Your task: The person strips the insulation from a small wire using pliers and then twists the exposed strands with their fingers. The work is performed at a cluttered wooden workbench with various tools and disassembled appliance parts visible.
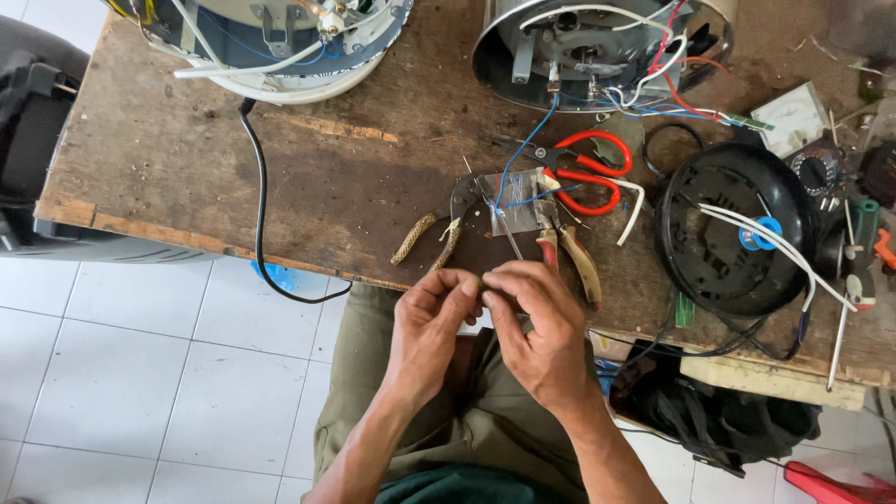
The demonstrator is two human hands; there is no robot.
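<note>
My left hand (431, 322) and my right hand (534, 322) meet fingertip to fingertip over my lap, at the near edge of a worn wooden table (187, 149). Together they pinch the end of a thin wire (510, 238). It runs up from my fingers to a blue wire (523, 154) that leads into an opened round metal appliance (597, 42). Just beyond my hands lie two braided sleeve pieces (413, 239), pliers with tan handles (571, 252) and a small clear plastic piece (511, 201).
Red-handled scissors (588, 168) lie behind the pliers. A black round cover (733, 229) with white wires sits at the right, beside screwdrivers and a meter (793, 117). A white appliance base (280, 42) stands at the back left, its black cord (261, 215) hanging over the edge. White floor tiles lie below.
</note>
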